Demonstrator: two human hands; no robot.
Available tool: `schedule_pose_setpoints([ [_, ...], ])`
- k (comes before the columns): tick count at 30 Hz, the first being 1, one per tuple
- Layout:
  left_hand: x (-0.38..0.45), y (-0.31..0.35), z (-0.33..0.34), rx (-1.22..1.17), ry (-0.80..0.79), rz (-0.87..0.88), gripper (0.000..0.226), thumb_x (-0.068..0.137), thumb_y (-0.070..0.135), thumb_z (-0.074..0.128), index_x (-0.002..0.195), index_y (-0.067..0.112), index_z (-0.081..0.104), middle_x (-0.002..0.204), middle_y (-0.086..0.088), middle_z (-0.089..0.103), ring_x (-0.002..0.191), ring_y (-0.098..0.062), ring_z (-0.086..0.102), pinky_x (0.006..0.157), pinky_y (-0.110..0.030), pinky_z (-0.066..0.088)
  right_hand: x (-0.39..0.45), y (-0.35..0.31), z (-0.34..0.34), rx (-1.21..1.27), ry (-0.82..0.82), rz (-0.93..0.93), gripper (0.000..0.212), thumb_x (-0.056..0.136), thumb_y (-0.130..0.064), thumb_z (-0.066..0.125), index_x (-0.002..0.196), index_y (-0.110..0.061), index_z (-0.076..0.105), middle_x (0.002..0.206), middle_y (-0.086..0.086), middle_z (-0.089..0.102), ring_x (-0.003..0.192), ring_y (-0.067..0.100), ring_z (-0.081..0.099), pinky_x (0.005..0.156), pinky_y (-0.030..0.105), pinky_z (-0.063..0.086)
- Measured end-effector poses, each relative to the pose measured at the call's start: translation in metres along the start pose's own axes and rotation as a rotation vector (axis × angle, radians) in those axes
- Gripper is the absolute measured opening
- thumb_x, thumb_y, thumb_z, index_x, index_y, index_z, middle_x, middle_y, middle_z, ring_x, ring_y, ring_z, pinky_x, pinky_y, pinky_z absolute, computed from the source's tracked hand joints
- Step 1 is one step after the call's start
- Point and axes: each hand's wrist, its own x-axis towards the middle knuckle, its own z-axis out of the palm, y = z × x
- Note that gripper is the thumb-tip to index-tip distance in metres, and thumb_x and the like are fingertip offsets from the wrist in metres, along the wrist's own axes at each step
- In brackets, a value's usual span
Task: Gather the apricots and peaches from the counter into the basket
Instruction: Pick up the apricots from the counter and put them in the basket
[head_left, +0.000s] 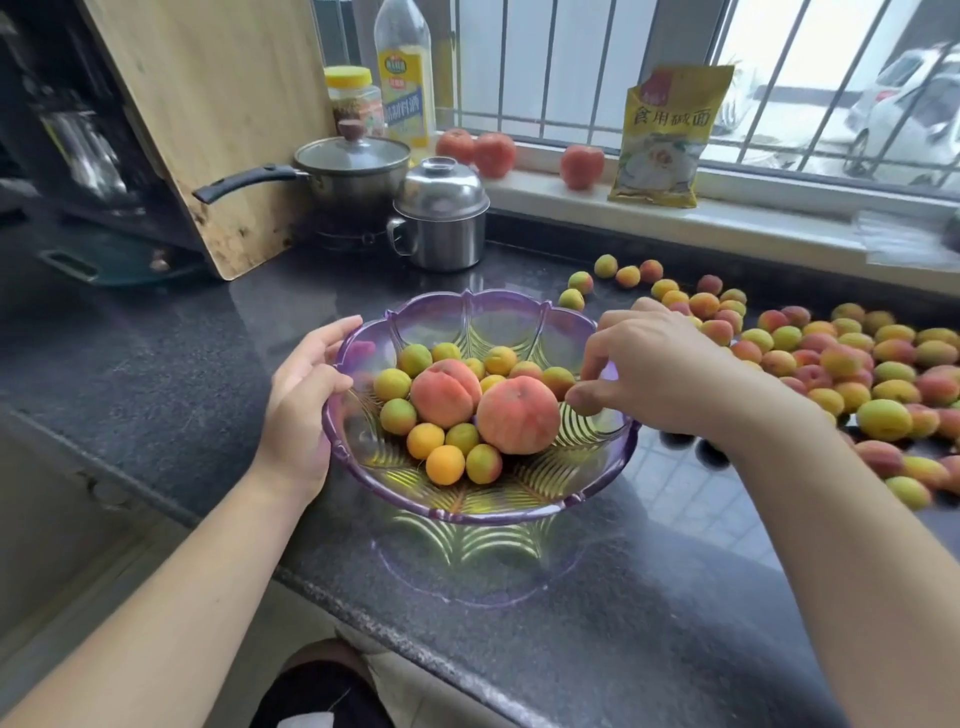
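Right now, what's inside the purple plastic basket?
Two large pink peaches sit on top of a dozen or so small yellow-green apricots in the purple plastic basket. Any fruit beneath the peaches is covered.

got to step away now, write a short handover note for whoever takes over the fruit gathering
Left hand: grips the left rim of the clear purple scalloped plastic basket, steadying it on the dark speckled stone counter.
Right hand: over the basket's right side, fingers loosely curled, holding nothing that shows.
Done: two large pink-orange peaches and over a dozen small yellow-green apricots lie in the basket.
Left: a big spread of small apricots remains on the counter to the right. Three red-orange peaches sit on the window sill.
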Motion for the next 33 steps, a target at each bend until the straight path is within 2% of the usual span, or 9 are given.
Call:
schedule_pose_setpoints([
  [4, 0.0, 0.0, 0.001, 0.015, -0.003, 0.003, 0.058, 0.079, 0.021, 0.048, 0.134, 0.019, 0.065, 0.129, -0.003, 0.07, 0.122, -0.015, 0.066, 0.095, -0.028, 0.054, -0.003, 0.007, -0.001, -0.014, -0.074, -0.048, 0.031, 0.088, -0.062, 0.063, 0.096, -0.036, 0.076, 0.106, -0.015, 0.057, 0.099, 0.016, 0.042, 0.087, 0.036, 0.044],
  [9, -0.002, 0.002, 0.001, 0.042, -0.006, 0.004, 0.055, 0.08, 0.022, 0.047, 0.133, 0.022, 0.065, 0.13, -0.003, 0.068, 0.122, -0.016, 0.066, 0.097, -0.031, 0.055, 0.002, 0.008, 0.001, -0.053, -0.103, -0.093, 0.023, 0.093, -0.046, 0.063, 0.09, -0.03, 0.079, 0.103, -0.007, 0.065, 0.098, 0.02, 0.053, 0.093, 0.041, 0.044],
  [14, -0.009, 0.008, 0.004, 0.059, -0.012, -0.042, 0.059, 0.081, 0.022, 0.047, 0.138, 0.024, 0.062, 0.133, -0.003, 0.067, 0.124, -0.02, 0.065, 0.101, -0.037, 0.055, 0.002, 0.007, 0.005, -0.038, -0.02, -0.051, 0.015, 0.092, -0.022, 0.065, 0.093, -0.023, 0.08, 0.094, 0.0, 0.072, 0.089, 0.022, 0.063, 0.084, 0.039, 0.055],
  [17, -0.02, 0.013, 0.01, 0.0, -0.018, -0.13, 0.059, 0.095, 0.014, 0.045, 0.152, 0.027, 0.052, 0.142, 0.001, 0.063, 0.131, -0.02, 0.061, 0.106, -0.042, 0.052, -0.002, 0.012, 0.002, 0.021, 0.014, -0.039, 0.018, 0.094, -0.018, 0.063, 0.1, -0.023, 0.078, 0.098, 0.0, 0.072, 0.091, 0.023, 0.064, 0.081, 0.036, 0.056],
  [20, -0.036, 0.013, 0.018, -0.059, 0.002, -0.179, 0.068, 0.095, 0.006, 0.045, 0.159, 0.031, 0.042, 0.148, 0.002, 0.059, 0.135, -0.022, 0.059, 0.112, -0.045, 0.048, -0.006, 0.027, -0.011, 0.135, 0.169, 0.0, 0.023, 0.095, -0.017, 0.061, 0.102, -0.031, 0.078, 0.103, -0.002, 0.07, 0.095, 0.025, 0.062, 0.086, 0.041, 0.056],
  [22, -0.045, 0.01, 0.025, -0.043, 0.048, -0.163, 0.069, 0.097, 0.004, 0.044, 0.159, 0.033, 0.04, 0.147, 0.004, 0.059, 0.135, -0.019, 0.058, 0.11, -0.042, 0.049, -0.014, 0.045, -0.021, 0.258, 0.253, 0.065, 0.026, 0.094, -0.013, 0.062, 0.104, -0.032, 0.078, 0.101, -0.005, 0.069, 0.096, 0.022, 0.061, 0.088, 0.034, 0.052],
  [27, -0.05, 0.015, 0.032, -0.011, 0.101, -0.121, 0.071, 0.083, 0.024, 0.05, 0.154, 0.03, 0.047, 0.14, 0.008, 0.063, 0.131, -0.015, 0.061, 0.101, -0.034, 0.053, -0.037, 0.093, -0.017, 0.183, -0.145, 0.222, 0.034, 0.088, -0.016, 0.073, 0.12, -0.027, 0.071, 0.109, -0.002, 0.068, 0.097, 0.018, 0.062, 0.075, 0.026, 0.051],
  [30, -0.048, 0.019, 0.032, -0.005, 0.107, -0.117, 0.07, 0.083, 0.027, 0.05, 0.153, 0.028, 0.049, 0.14, 0.006, 0.064, 0.129, -0.016, 0.064, 0.093, -0.028, 0.056, -0.034, 0.094, -0.002, 0.207, -0.223, 0.246, 0.036, 0.085, -0.025, 0.078, 0.12, -0.029, 0.067, 0.113, -0.001, 0.066, 0.1, 0.022, 0.062, 0.081, 0.031, 0.054],
  [33, -0.047, 0.018, 0.032, 0.006, 0.103, -0.108, 0.07, 0.083, 0.026, 0.05, 0.153, 0.027, 0.05, 0.139, 0.006, 0.066, 0.127, -0.015, 0.065, 0.091, -0.027, 0.056, -0.027, 0.086, 0.009, 0.184, -0.285, 0.254, 0.031, 0.086, -0.029, 0.078, 0.113, -0.026, 0.064, 0.105, 0.0, 0.064, 0.092, 0.022, 0.061, 0.067, 0.029, 0.049],
])
